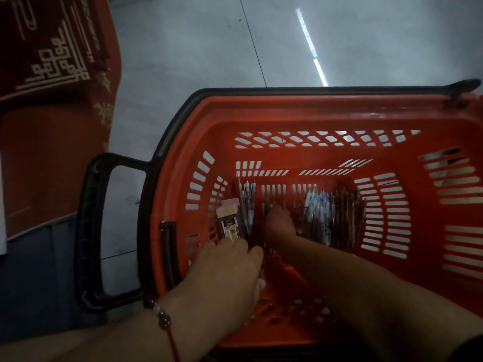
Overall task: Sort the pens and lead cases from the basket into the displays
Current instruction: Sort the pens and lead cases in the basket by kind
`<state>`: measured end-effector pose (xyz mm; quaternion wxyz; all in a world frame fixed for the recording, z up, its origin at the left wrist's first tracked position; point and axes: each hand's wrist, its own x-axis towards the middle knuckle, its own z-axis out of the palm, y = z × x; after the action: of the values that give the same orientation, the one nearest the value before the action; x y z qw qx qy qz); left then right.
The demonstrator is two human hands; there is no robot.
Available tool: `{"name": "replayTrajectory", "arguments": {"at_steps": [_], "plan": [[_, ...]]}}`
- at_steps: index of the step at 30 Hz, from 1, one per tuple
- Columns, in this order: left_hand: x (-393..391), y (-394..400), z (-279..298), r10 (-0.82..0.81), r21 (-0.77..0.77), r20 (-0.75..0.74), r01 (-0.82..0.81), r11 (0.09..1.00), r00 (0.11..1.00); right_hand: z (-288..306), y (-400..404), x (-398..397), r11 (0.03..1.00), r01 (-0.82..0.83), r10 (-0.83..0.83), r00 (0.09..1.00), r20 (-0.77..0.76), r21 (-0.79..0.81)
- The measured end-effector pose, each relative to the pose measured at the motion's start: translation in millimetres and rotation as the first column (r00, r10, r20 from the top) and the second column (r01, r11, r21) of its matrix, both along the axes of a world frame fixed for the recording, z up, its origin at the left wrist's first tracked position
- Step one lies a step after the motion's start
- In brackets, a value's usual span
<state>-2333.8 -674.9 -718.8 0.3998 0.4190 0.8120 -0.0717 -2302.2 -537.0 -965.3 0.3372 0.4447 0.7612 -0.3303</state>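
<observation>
A red plastic basket (313,113) stands on the floor below me. On its bottom lie several pens: a large pile at the right (332,215), a few at the left (247,202). Flat lead cases (230,223) lie at the left end. Both arms reach into the basket. My left hand (227,273) is just over the lead cases, its fingers bent downward, and dark pens stand between its thumb and fingers. My right hand (279,223) is deep in the middle, fingers curled into the dark pens there. The picture is blurred, so neither grip is plain.
The basket's black pull handle (91,231) sticks out to the left, and a black carry handle (339,88) lies along the far rim. Red printed goods (47,61) are stacked at the upper left. Grey tiled floor (196,48) lies beyond the basket.
</observation>
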Motion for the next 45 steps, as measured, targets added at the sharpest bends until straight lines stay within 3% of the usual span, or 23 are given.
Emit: {"name": "replayTrajectory", "arguments": {"at_steps": [5, 9, 11, 14, 16, 18, 20, 21, 23, 25, 29, 31, 35, 39, 43, 45], "plan": [[-0.6, -1.5, -2.2, -0.008, -0.001, 0.013, 0.008, 1.000, 1.000, 1.3, 3.7, -2.4, 0.987, -0.160, 0.160, 0.987, 0.005, 0.006], [-9.1, 1.3, -2.6, 0.041, 0.045, 0.002, -0.041, 0.998, 0.999, 39.3, 19.3, -16.0, 0.968, -0.010, 0.008, 1.000, -0.011, -0.250], [-14.2, 1.9, -3.8, 0.138, 0.110, 0.011, -0.139, 0.984, 0.990, 85.3, 32.6, -18.5, 0.900, 0.081, -0.112, 0.992, -0.048, -0.429], [-21.7, 3.8, -4.8, 0.348, 0.214, 0.070, -0.354, 0.910, 0.935, 166.1, 50.0, -12.1, 0.679, 0.145, -0.250, 0.967, -0.040, -0.719], [-27.9, 10.2, 2.8, 0.511, 0.218, 0.224, -0.554, 0.804, 0.830, 208.6, 55.3, -0.7, 0.558, 0.141, -0.299, 0.953, -0.040, -0.818], [-32.9, 21.1, 17.4, 0.604, 0.117, 0.527, -0.755, 0.646, 0.598, 241.8, 55.3, 14.8, 0.422, 0.121, -0.362, 0.931, -0.045, -0.899], [-30.9, 32.2, 36.7, 0.530, -0.037, 0.787, -0.832, 0.553, 0.317, 267.0, 50.6, 33.3, 0.188, 0.124, -0.469, 0.883, 0.022, -0.974], [-27.3, 36.6, 45.8, 0.480, -0.086, 0.849, -0.840, 0.536, 0.220, 276.9, 46.4, 42.1, 0.070, 0.129, -0.511, 0.856, 0.075, -0.989], [-19.4, 43.5, 63.3, 0.409, -0.100, 0.899, -0.836, 0.539, 0.156, 295.7, 34.7, 57.2, -0.065, 0.126, -0.576, 0.805, 0.140, -0.990], [-12.2, 47.9, 79.3, 0.381, -0.048, 0.903, -0.835, 0.549, 0.199, 307.6, 24.7, 68.4, -0.053, 0.159, -0.631, 0.760, 0.157, -0.986], [0.2, 49.7, 92.4, 0.372, 0.060, 0.870, -0.819, 0.571, 0.324, 327.7, 11.3, 83.2, 0.107, 0.245, -0.768, 0.636, 0.076, -0.964], [7.8, 49.1, 95.8, 0.395, 0.097, 0.846, -0.833, 0.545, 0.357, 334.5, 8.9, 91.7, 0.145, 0.229, -0.779, 0.626, 0.032, -0.963], [3.9, 49.1, 98.6, 0.417, 0.143, 0.853, -0.908, 0.393, 0.315, 344.3, 9.9, 107.1, 0.193, 0.198, -0.734, 0.680, -0.008, -0.961], [0.6, 48.8, 96.9, 0.419, 0.134, 0.875, -0.952, 0.277, 0.245, 346.8, 13.2, 114.6, 0.343, 0.151, -0.658, 0.743, -0.123, -0.927], [-9.9, 51.9, 98.2, 0.355, 0.146, 0.927, -0.988, -0.049, 0.119, 336.6, 17.0, 115.8, 0.382, 0.255, -0.684, 0.724, -0.086, -0.888], [-14.4, 51.2, 104.9, 0.395, 0.258, 0.895, -0.963, -0.078, 0.208, 330.4, 18.8, 112.8, 0.318, 0.352, -0.765, 0.644, -0.018, -0.880]]}}
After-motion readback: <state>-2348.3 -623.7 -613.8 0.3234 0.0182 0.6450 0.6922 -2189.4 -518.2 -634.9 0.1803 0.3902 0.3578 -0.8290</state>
